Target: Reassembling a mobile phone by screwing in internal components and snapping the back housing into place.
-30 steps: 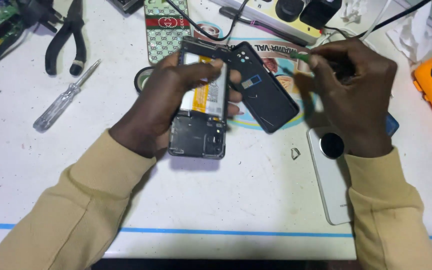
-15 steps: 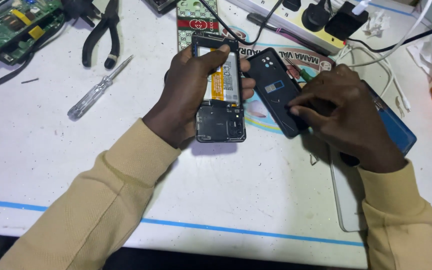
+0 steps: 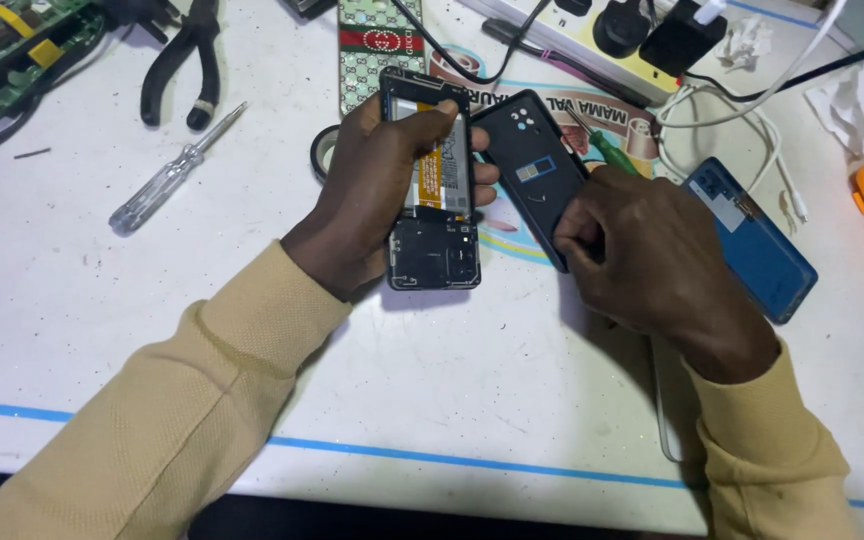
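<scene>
Gripping opened phone lengthwise away, back cover tilted beside.

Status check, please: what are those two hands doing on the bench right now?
Left hand grips opened phone. Right hand holds dark back cover, green-handled tool too. Nothing between them.

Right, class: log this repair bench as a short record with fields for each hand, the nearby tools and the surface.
left hand: grips opened black phone with exposed battery
right hand: holds dark plastic back cover and a green-handled screwdriver
tools: clear-handled screwdriver, black pliers
other: blue phone panel
surface: white table
</scene>
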